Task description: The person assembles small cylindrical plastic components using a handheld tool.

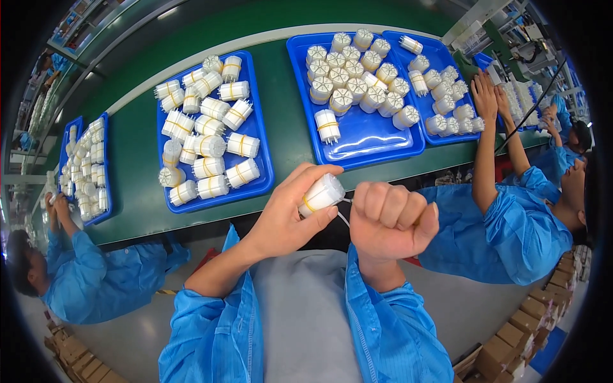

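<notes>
Head view: left hand [281, 220] clamps the white cylindrical part [321, 195] above the lap, near the table [137, 191]; right hand [389, 220], fisted on its thin lead, should pull straight, steadily.

Left hand [287, 214] and right hand [389, 220] side by side near conveyor [137, 185] front edge, cylindrical part [321, 195] between. Behind, on conveyor: left tray [258, 182], middle tray [370, 143], right tray [440, 54], all holding parts. Far-left tray [107, 191] before left co-worker [96, 281]. Right co-worker [504, 223] beside right tray.
</notes>
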